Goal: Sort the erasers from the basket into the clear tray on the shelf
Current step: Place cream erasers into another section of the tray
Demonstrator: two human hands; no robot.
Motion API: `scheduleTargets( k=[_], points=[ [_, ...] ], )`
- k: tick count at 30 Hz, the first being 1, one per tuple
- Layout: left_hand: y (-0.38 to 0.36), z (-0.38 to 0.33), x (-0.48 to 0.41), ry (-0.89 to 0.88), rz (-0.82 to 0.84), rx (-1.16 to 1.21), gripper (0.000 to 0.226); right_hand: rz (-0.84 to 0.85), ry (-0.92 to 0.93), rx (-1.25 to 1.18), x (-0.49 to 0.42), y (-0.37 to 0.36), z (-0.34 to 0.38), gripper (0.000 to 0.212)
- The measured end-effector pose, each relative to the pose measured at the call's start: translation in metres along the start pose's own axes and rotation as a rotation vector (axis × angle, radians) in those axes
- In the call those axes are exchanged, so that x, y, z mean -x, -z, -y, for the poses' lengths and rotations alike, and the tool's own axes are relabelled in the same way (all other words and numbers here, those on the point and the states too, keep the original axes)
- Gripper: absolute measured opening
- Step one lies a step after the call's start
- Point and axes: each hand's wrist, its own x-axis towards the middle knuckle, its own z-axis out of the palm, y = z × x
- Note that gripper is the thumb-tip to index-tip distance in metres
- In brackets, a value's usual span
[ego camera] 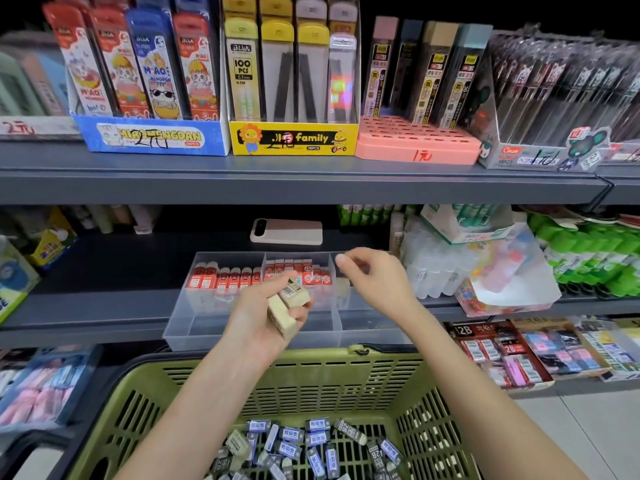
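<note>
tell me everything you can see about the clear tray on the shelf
The clear tray is see-through plastic, split by walls into three compartments. It sits at the front of the grey shelf, above the green basket. Red-wrapped erasers line the back of the left and middle compartments; a beige eraser sits in the right.

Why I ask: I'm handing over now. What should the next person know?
Left hand grips beige erasers. Right hand hovers over the right compartment of the clear tray; unclear whether it holds anything.
Done: red erasers in the left and middle compartments, one beige eraser in the right.
Left: many wrapped erasers in the green basket.
</note>
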Motion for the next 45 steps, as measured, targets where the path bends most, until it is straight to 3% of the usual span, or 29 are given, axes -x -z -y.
scheduleTargets(
  k=[2,5,10,13,15,21,23,26,29,31,35,40,43,45],
  points=[
    [0.000,0.002,-0.002,-0.062,0.003,-0.046,0.015,-0.009,0.048,-0.196,0.024,0.003,0.027,0.030],
    [-0.002,0.011,-0.001,-0.208,-0.024,-0.219,0.016,0.005,0.052,-0.065,0.049,-0.005,0.052,0.046],
    [-0.005,0.024,0.008,-0.410,-0.062,-0.367,0.007,-0.013,-0.206,0.044,0.060,-0.014,0.059,0.046],
    [-0.008,0.029,0.011,-0.505,-0.039,-0.390,0.005,0.124,-0.341,-0.385,0.061,-0.017,0.060,0.052],
    [-0.008,0.030,0.011,-0.539,-0.008,-0.425,0.005,0.110,-0.383,-0.656,0.062,-0.017,0.061,0.049],
    [-0.007,0.025,0.008,-0.483,0.005,-0.527,0.007,-0.083,-0.420,-0.916,0.054,-0.010,0.047,0.014],
    [-0.006,0.020,0.006,-0.415,0.004,-0.464,0.008,-0.228,-0.380,-0.838,0.041,-0.001,0.033,0.010],
    [-0.003,0.011,0.002,-0.304,-0.010,-0.386,0.020,-0.329,-0.266,-0.345,0.013,0.009,0.007,0.012],
    [-0.001,0.005,-0.001,-0.245,0.030,-0.420,0.013,-0.150,-0.211,0.151,-0.014,0.006,-0.010,0.020],
    [0.001,0.003,-0.003,-0.212,0.053,-0.445,0.005,0.016,-0.166,0.309,-0.025,-0.002,-0.014,0.019],
    [0.005,0.002,-0.005,-0.174,0.051,-0.453,0.015,0.224,-0.138,0.179,-0.032,-0.016,-0.019,0.022],
    [0.008,0.000,-0.005,-0.251,0.001,-0.472,0.043,0.306,-0.150,0.169,-0.030,-0.014,-0.019,0.031],
    [0.007,-0.001,-0.007,-0.273,-0.007,-0.481,0.045,0.109,-0.087,0.110,-0.018,-0.006,-0.004,0.031],
    [0.007,-0.001,-0.008,-0.297,0.019,-0.530,0.046,0.053,-0.046,-0.257,-0.003,0.003,0.013,0.031]
  ],
)
